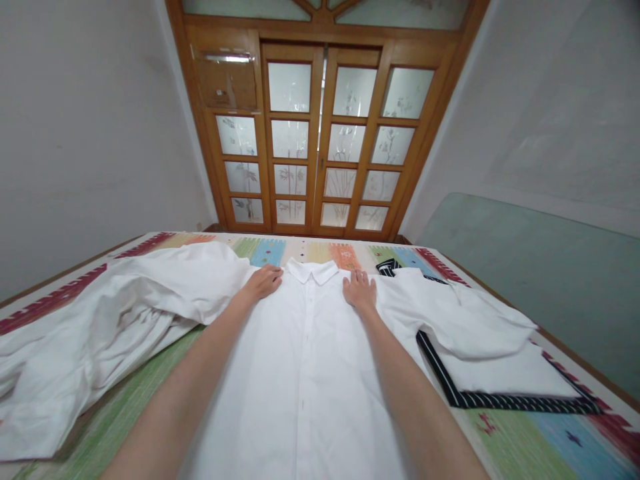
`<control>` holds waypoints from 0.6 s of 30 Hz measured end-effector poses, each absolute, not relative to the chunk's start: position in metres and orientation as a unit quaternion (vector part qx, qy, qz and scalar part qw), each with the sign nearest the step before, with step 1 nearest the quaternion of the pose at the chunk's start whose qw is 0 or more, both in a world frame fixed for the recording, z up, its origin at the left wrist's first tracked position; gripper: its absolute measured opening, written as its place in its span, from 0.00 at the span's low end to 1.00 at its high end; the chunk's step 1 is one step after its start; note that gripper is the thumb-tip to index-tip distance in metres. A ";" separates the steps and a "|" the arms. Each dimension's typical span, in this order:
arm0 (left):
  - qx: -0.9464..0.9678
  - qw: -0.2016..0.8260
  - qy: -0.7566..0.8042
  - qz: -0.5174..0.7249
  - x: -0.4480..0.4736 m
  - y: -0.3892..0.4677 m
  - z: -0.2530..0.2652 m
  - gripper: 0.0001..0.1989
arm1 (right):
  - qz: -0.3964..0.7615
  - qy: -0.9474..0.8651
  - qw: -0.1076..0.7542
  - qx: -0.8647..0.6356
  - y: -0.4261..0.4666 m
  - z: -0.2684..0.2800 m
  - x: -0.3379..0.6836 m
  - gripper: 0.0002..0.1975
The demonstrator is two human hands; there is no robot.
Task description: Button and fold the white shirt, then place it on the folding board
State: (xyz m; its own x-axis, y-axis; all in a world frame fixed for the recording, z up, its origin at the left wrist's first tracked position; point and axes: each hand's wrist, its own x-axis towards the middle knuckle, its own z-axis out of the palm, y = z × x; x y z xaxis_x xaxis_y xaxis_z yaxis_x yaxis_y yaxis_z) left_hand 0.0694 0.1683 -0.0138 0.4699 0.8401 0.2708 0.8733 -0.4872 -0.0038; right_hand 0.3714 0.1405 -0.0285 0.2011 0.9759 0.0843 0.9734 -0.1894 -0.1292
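Observation:
A white button-up shirt (305, 373) lies spread front side up, its collar (312, 270) pointing away from me and its button strip running down the middle. My left hand (265, 282) rests on the left shoulder beside the collar, its fingers lying on the cloth. On the opposite shoulder, my right hand (360, 291) lies flat with its fingers apart. The right sleeve (450, 313) stretches out over a folded white piece with black-and-white striped trim (520, 380). Rumpled white cloth (100, 333) lies to the left; where it meets the shirt's left sleeve I cannot tell.
Under the clothes is a colourful patterned cover (140, 393) with green, blue, orange and dark red areas. Beyond its far edge stand wooden doors (317, 140) with frosted panes. A pale green panel (530, 267) leans along the right wall; a plain wall (90, 133) is on the left.

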 end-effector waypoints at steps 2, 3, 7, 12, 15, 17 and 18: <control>-0.851 0.082 -0.510 -0.091 0.073 0.166 -0.012 0.16 | 0.009 -0.632 0.075 -0.771 0.141 -0.029 0.372 0.32; -0.849 0.084 -0.516 -0.080 0.075 0.165 -0.012 0.16 | 0.009 -0.632 0.074 -0.771 0.141 -0.029 0.372 0.32; -0.823 0.069 -0.560 -0.066 0.085 0.166 -0.010 0.17 | 0.013 -0.631 0.072 -0.772 0.141 -0.029 0.371 0.32; -0.768 0.042 -0.633 -0.093 0.099 0.177 -0.005 0.20 | 0.016 -0.633 0.065 -0.771 0.141 -0.027 0.372 0.32; -0.749 -0.002 -0.649 -0.135 0.103 0.190 -0.001 0.18 | 0.016 -0.632 0.066 -0.772 0.141 -0.026 0.372 0.32; -0.745 -0.026 -0.651 -0.145 0.103 0.200 0.002 0.16 | 0.018 -0.631 0.070 -0.773 0.141 -0.025 0.371 0.32; -0.745 -0.034 -0.651 -0.142 0.103 0.205 0.003 0.15 | 0.019 -0.630 0.072 -0.773 0.140 -0.025 0.371 0.32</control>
State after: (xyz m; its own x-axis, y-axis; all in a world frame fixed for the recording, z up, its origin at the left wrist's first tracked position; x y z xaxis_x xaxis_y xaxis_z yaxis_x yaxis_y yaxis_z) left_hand 0.1027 0.2049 0.0028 0.1124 0.9794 0.1679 0.9600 -0.1506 0.2361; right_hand 0.3711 0.1405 -0.0250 0.2061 0.9766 0.0619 0.9711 -0.1963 -0.1360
